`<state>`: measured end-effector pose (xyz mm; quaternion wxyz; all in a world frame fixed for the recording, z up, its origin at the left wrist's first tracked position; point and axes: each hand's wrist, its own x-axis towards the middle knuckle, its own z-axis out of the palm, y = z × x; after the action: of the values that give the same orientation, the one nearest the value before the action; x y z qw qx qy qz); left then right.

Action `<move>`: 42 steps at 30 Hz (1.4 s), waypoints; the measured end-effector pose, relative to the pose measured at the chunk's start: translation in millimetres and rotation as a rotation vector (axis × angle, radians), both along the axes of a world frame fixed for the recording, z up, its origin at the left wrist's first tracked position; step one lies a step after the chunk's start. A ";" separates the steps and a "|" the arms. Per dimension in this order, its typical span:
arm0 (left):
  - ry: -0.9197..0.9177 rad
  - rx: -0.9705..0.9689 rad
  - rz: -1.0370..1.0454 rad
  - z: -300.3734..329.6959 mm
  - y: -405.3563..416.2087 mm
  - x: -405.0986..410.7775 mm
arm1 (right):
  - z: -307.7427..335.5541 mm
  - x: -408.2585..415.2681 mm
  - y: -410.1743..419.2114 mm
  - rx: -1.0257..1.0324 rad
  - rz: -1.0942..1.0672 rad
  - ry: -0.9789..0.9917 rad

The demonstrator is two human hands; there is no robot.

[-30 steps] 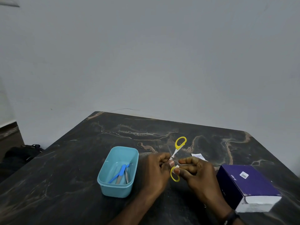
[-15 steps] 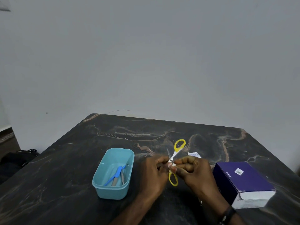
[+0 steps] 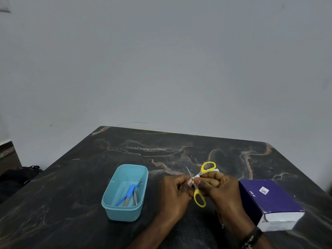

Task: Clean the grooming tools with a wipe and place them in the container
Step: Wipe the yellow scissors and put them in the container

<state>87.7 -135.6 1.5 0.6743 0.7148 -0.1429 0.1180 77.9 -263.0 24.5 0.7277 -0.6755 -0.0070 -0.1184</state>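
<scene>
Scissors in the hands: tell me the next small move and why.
Probably slide the wipe out along the open blade toward its tip. The scissors are spread open, the left hand pinches the wipe near the pivot, and the right hand grips the handles.

Both hands meet just right of the teal container (image 3: 125, 209) on the dark marble table (image 3: 71, 186). The left hand (image 3: 175, 193) pinches a white wipe (image 3: 190, 181) around the open yellow-handled scissors (image 3: 199, 199), which the right hand (image 3: 221, 192) grips. Blue-handled tools (image 3: 128, 194) lie inside the container. Farther right of it sits a purple box (image 3: 269, 200).
</scene>
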 end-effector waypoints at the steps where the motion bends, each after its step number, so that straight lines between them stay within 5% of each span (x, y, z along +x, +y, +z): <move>1: -0.003 0.003 -0.004 0.3 0.1 -0.5 | -0.8 -0.1 0.2 0.018 -0.014 -0.002; 11: 0.045 0.025 0.002 1.9 -1.1 -6.1 | 1.0 -0.3 -0.6 0.186 -0.094 0.007; 32: 0.184 -0.055 -0.023 11.5 -5.1 -12.0 | -5.0 3.3 0.4 0.209 -0.069 0.110; 42: 0.109 0.033 -0.047 9.8 -6.1 -16.4 | -2.8 8.8 -17.6 0.323 -0.233 0.045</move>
<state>71.4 -141.7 11.3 0.6718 0.7277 -0.1245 0.0605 86.7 -280.6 21.7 0.8080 -0.5486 0.1065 -0.1865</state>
